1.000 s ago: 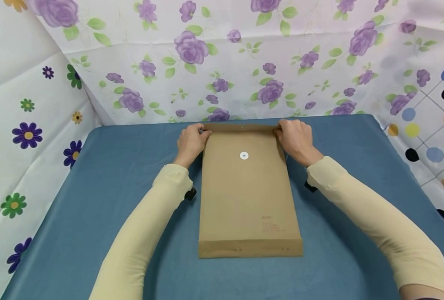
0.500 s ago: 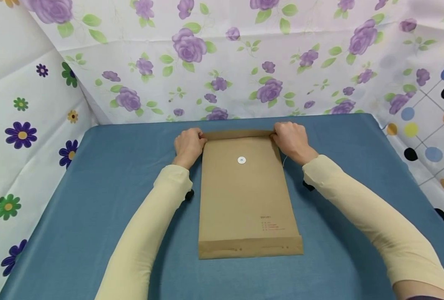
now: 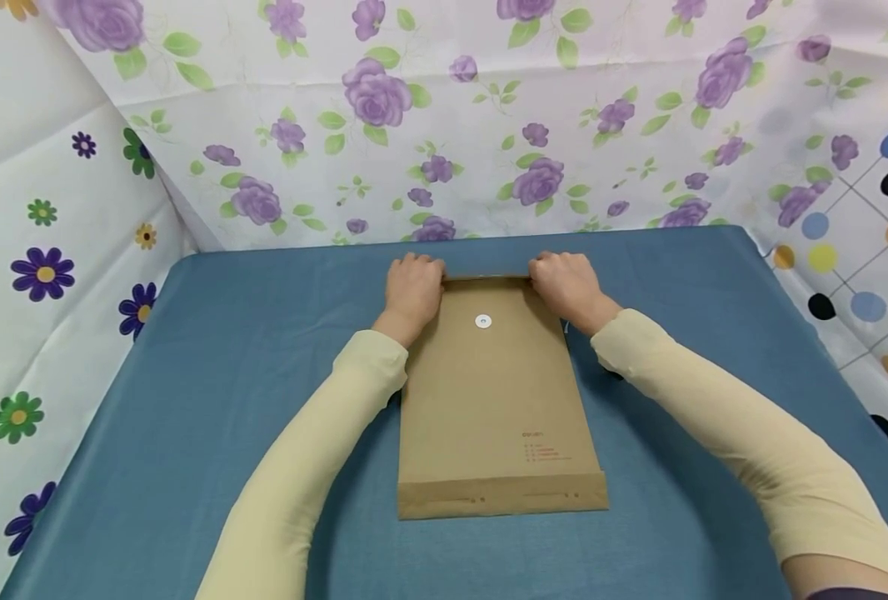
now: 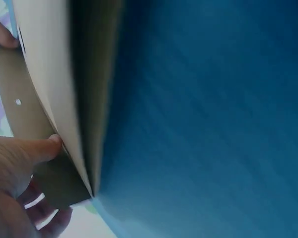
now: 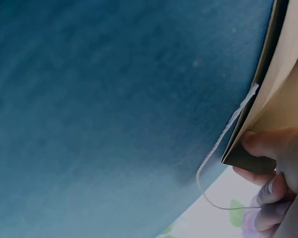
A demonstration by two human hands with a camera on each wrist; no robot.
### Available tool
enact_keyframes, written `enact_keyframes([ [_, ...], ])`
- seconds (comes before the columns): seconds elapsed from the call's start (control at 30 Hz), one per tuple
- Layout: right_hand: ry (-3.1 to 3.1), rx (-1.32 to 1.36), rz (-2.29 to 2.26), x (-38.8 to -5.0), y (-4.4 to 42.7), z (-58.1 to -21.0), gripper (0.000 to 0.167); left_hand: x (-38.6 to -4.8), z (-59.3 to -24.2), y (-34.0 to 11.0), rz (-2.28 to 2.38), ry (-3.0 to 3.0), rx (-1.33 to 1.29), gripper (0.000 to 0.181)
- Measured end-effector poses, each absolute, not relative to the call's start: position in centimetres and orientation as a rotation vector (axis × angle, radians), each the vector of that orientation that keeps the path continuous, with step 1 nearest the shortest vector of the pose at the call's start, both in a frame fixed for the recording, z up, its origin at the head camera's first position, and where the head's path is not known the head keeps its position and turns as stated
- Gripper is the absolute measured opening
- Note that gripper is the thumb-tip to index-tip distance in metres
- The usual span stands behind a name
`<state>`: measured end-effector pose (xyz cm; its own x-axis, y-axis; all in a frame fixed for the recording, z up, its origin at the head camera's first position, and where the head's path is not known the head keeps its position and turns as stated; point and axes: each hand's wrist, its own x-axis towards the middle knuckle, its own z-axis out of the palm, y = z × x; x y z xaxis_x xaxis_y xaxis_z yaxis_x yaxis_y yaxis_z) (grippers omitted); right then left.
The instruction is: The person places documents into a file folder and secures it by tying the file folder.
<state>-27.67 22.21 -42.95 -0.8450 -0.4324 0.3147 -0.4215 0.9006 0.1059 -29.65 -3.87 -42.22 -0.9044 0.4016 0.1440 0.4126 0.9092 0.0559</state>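
A brown kraft paper envelope (image 3: pixel 492 383) lies flat in the middle of the head view, with a white round button (image 3: pixel 483 321) near its far end. My left hand (image 3: pixel 414 292) pinches the raised far flap close to its left corner; in the left wrist view the thumb presses along the fold and the fingers sit behind the flap (image 4: pixel 35 109). At the right corner my right hand (image 3: pixel 570 285) grips the same flap, thumb in front and fingers behind. A white string (image 5: pixel 223 134) hangs off the envelope's right side, running down near the right fingers.
A blue cloth (image 3: pixel 264 350) covers the table under the envelope. Behind the table hangs a purple-flowered sheet (image 3: pixel 444 108). Patterned sheets also close off the left and right sides.
Both hands have moved inward along the flap, the left hand more so. The flap has tilted up and now shows only as a thin strip in the head view.
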Motion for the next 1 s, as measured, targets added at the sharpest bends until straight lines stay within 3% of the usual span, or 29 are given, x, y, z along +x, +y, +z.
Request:
enact_keyframes([
  [0.23,-2.785,0.684,-0.098,-27.0,21.8,-42.7,0.025,-29.0,-42.1,-2.9,-0.277,-2.953,-0.784,0.03],
  [0.6,-2.985,0.736,-0.057,-25.4,22.2,-41.9,0.022,-28.2,-41.3,-3.0,-0.134,-3.025,-0.97,0.043],
  [1.0,-2.9,0.78,-0.176,-22.2,20.9,-41.9,0.024,-27.0,-40.6,-2.5,0.0,-3.09,-1.002,0.024],
])
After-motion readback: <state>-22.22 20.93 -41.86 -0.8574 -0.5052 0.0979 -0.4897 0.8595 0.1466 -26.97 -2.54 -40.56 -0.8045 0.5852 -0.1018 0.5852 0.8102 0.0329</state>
